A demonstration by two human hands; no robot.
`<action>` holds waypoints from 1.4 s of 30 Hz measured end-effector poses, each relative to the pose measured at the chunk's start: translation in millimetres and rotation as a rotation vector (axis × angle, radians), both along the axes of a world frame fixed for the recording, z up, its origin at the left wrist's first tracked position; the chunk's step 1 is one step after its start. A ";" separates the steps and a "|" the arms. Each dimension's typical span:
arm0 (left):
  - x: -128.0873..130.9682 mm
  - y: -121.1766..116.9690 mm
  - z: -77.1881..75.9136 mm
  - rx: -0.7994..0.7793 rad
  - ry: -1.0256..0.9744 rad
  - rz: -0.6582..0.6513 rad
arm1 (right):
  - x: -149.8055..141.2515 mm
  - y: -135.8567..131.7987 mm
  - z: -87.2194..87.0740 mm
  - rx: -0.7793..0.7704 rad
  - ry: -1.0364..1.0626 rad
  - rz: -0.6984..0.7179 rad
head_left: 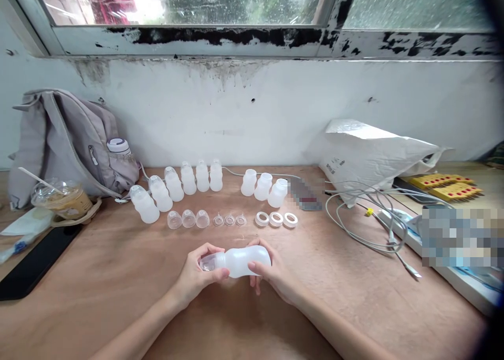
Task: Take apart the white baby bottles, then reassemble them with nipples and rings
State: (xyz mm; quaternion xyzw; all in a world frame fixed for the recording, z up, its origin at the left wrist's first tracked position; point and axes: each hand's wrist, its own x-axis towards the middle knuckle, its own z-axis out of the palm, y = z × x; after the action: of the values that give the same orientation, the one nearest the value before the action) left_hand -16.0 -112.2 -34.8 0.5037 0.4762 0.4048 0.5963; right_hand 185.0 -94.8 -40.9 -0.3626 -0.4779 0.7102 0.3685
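A white baby bottle (246,261) lies sideways between my hands, above the near part of the table. My left hand (200,273) is closed round its clear cap end, at the left. At the other end, my right hand (271,273) grips the bottle's body near its base. Beyond them stand three open bottle bodies (262,187). Closer in is a row of loose parts: three clear domed caps (188,219), three clear nipples (229,220) and three white collar rings (276,219). Several capped bottles (173,184) form a curved line at the back left.
A black phone (39,263) and an iced drink cup (65,200) are at the left, before a grey backpack (71,139). At the right lie a coiled cable (354,234), a white bag (374,152) and a long white box (444,268). A wall closes the back.
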 end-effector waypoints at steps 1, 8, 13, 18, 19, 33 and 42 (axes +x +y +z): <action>-0.3 0.1 0.9 0.016 0.028 0.000 | 0.5 -0.5 1.0 0.032 -0.032 -0.017; -1.1 -0.8 11.5 0.057 0.108 -0.008 | 2.7 -2.2 10.3 0.081 -0.091 -0.059; -4.8 -0.7 14.4 0.048 0.046 -0.059 | 3.4 0.9 11.1 -0.013 0.004 0.010; -7.7 2.2 9.3 0.100 0.112 -0.035 | 3.7 3.5 10.4 0.062 -0.058 -0.033; -7.5 2.5 8.0 0.102 0.115 -0.039 | 3.5 4.1 10.4 0.051 -0.059 -0.033; -42.8 25.3 10.7 0.368 0.583 0.262 | 42.5 33.5 9.5 -0.034 0.081 -0.322; -55.5 27.7 7.7 0.287 1.323 0.225 | 38.3 32.1 4.9 -0.094 0.120 -0.345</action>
State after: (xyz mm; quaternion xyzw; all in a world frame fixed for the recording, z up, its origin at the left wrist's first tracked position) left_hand -71.5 -84.5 -27.1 0.6664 0.7314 0.1307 0.0619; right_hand 223.3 -62.7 -36.0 -0.4130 -0.3523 0.6781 0.4954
